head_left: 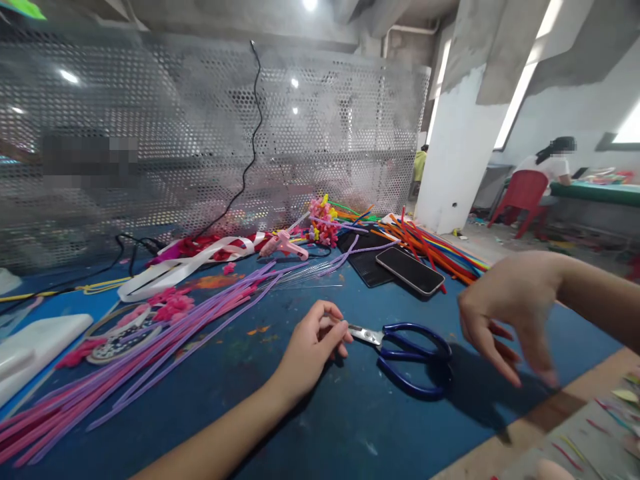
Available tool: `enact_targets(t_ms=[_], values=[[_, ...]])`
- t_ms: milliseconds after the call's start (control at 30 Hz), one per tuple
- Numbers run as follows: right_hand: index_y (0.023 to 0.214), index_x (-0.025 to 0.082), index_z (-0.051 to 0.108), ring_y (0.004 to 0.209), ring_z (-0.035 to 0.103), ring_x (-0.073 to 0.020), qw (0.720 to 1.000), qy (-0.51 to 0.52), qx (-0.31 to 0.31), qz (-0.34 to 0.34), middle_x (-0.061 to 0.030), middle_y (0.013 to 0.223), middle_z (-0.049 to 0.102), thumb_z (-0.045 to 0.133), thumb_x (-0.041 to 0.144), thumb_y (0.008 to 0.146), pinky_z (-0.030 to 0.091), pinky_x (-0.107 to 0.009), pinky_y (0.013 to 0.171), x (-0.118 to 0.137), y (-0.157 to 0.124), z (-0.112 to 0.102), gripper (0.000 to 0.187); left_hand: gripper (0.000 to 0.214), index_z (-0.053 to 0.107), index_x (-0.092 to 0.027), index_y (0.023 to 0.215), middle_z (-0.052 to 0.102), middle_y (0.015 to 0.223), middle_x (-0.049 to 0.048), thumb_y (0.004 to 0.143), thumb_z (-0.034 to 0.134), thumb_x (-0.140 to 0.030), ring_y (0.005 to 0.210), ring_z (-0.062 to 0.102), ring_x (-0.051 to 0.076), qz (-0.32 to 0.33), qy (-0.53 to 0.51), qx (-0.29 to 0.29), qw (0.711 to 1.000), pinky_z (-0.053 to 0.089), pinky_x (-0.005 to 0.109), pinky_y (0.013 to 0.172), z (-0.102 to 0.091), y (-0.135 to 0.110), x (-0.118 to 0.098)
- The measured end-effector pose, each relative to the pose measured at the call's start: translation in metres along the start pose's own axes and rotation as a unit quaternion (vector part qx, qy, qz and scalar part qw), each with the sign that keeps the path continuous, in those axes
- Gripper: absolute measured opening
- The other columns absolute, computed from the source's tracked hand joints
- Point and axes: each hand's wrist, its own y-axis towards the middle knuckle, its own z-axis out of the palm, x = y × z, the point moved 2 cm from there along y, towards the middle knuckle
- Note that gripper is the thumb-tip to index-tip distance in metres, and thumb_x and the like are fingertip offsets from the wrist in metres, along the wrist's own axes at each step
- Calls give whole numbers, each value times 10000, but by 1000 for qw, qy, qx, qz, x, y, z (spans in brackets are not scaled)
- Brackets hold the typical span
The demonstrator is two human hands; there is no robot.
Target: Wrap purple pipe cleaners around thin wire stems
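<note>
My left hand (320,337) rests near the middle of the blue table, its thumb and fingers curled together. Whatever they pinch, if anything, is hidden. Blue-handled scissors (413,357) lie flat just right of it, and my fingers cover the blade tips. I cannot tell whether they grip the blades. Over the table's right side, my right hand (515,317) hovers with fingers apart and pointing down, slightly blurred, holding nothing visible. Left of my left hand lies a bundle of purple and pink pipe cleaners (165,353).
A phone (410,270) lies on a black flat item behind the scissors. Further back are a pink glue gun (284,247), white ribbon (190,263) and orange pipe cleaners (425,247). A perforated metal screen (310,140) borders the table. Another person sits on a red chair (525,197).
</note>
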Motion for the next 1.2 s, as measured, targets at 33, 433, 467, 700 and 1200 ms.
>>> enact_targets(t_ms=[33, 433, 467, 700, 1200], values=[[928, 159, 688, 710, 631, -130, 1000, 11, 5, 18, -39, 796, 688, 694, 294, 708, 435, -189, 600, -4, -6, -1, 258, 149, 402, -191, 858, 585, 677, -34, 848, 496, -307, 528, 542, 78, -5, 0, 2, 1000, 409, 189, 499, 0, 1, 1], [1024, 150, 582, 971, 513, -213, 736, -468, -474, 122, -126, 1063, 575, 461, 151, 858, 372, -284, 718, -61, 112, -130, 204, 142, 478, -160, 819, 584, 665, -12, 820, 528, -293, 538, 527, 86, -42, 48, 26, 998, 420, 218, 551, -1, 2, 0], [988, 145, 589, 964, 510, -212, 731, -480, -471, 117, -126, 1048, 580, 466, 150, 857, 365, -286, 720, -63, 121, -137, 180, 139, 481, -160, 819, 584, 666, -11, 820, 528, -291, 540, 526, 86, -46, 45, 27, 998, 419, 218, 552, -1, 2, 1], [1005, 140, 550, 898, 531, -193, 716, -498, -475, 119, -113, 983, 592, 381, 163, 905, 342, -302, 767, -79, 120, -159, 197, 141, 487, -160, 812, 591, 665, -6, 817, 531, -293, 548, 518, 87, -72, 47, 36, 996, 402, 216, 554, -2, 3, 2], [911, 193, 610, 822, 587, -156, 758, -432, -453, 184, -45, 922, 636, 495, 152, 831, 364, -224, 617, -119, 105, -156, 146, 129, 485, -163, 806, 591, 665, -3, 816, 521, -287, 564, 521, 99, -68, 75, 46, 994, 402, 223, 571, 0, 3, 0]])
